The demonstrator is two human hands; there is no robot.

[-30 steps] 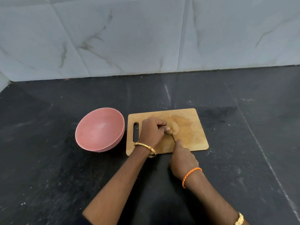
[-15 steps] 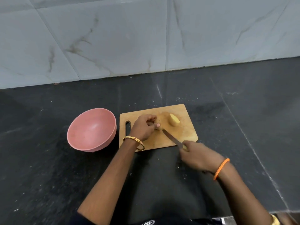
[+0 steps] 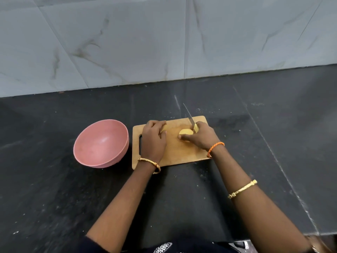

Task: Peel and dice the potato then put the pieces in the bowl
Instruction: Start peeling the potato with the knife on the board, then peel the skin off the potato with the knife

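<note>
Potato halves on cutting board (image 3: 175,152).
We are gripping knife (image 3: 189,119) and potato half (image 3: 186,132) with right hand (image 3: 202,138); left hand (image 3: 154,140) is curling over second half (image 3: 163,129).

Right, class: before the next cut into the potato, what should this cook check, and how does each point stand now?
1. Cutting board flat on the counter: ok.
2. Right hand holds the knife, blade up and pointing away: ok.
3. Right hand also holds a potato piece beside the blade: not ok.
4. Left hand covers the other piece; steady hold: cannot tell.
5. Bowl close beside the board: ok.
6. Potato fully peeled: cannot tell.
</note>
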